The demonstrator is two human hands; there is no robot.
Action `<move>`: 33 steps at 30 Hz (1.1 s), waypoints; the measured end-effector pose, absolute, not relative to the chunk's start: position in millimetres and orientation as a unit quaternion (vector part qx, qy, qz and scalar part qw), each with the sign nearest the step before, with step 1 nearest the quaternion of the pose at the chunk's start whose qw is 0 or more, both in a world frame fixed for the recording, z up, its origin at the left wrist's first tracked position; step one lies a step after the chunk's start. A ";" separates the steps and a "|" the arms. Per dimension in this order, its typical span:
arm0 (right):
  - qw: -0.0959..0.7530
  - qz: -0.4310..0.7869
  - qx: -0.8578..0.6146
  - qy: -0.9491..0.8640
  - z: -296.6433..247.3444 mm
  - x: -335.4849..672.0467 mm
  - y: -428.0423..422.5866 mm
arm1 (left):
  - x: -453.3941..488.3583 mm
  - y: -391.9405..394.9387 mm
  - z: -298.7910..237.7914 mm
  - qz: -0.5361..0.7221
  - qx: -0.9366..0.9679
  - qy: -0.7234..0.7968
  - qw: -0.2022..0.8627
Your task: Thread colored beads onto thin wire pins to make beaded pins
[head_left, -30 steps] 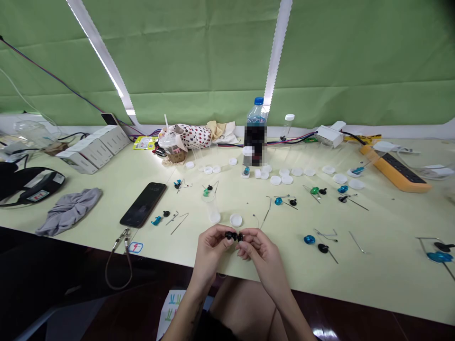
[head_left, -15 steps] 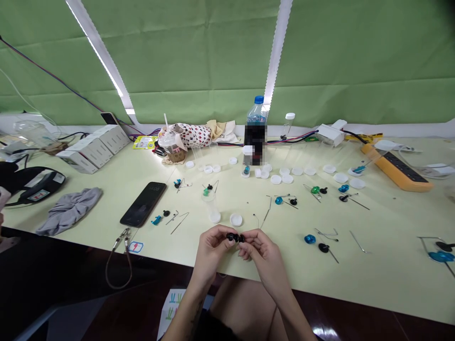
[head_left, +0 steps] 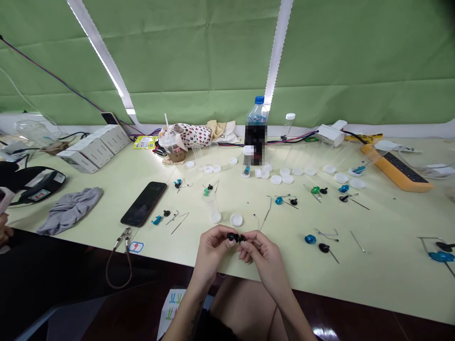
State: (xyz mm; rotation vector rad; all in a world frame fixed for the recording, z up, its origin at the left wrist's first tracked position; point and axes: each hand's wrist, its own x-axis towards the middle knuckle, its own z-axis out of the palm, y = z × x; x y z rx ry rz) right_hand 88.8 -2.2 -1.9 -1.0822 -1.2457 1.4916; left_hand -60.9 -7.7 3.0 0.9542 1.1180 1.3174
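Note:
Near the table's front edge, my left hand (head_left: 215,245) and my right hand (head_left: 259,247) meet at a small black part (head_left: 235,237). The fingertips of both pinch it, one at each end; its exact kind is too small to make out. Just beyond my hands lies a white round cap (head_left: 236,219). A clear tube (head_left: 212,207) with a white cap stands to its left. Thin bent metal rods (head_left: 266,213) lie ahead of my right hand. Off to the right are a blue knob-like piece (head_left: 310,239) and a black disc with a stem (head_left: 323,247).
A phone (head_left: 144,204) lies left, beside a grey cloth (head_left: 73,210). Several white caps (head_left: 287,179) and clear tubes line the back, near a dark drink bottle (head_left: 256,137). A yellow power strip (head_left: 400,170) sits at right. Another person's hand (head_left: 4,229) shows at the left edge.
My hands stay in the same place, still pinching the black part. At the left edge, the other person's hand and a pale object have come further into view.

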 end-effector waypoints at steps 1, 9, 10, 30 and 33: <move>0.442 0.602 -0.435 -0.503 -2.1 88.8 -2.3 | -60.9 -7.7 2.4 0.557 0.404 0.474 0.550; 0.450 0.602 -0.432 -0.498 -4.2 89.0 -2.2 | -59.0 -7.6 6.0 0.565 0.395 0.474 0.548; 0.453 0.603 -0.432 -0.495 -4.3 88.8 -2.1 | -58.7 -7.7 6.7 0.566 0.395 0.475 0.546; 0.449 0.609 -0.434 -0.489 -2.3 88.3 -2.6 | -59.4 -7.5 5.8 0.555 0.401 0.474 0.554; 0.449 0.605 -0.433 -0.495 -0.3 88.5 -2.8 | -59.3 -7.5 7.2 0.552 0.404 0.475 0.554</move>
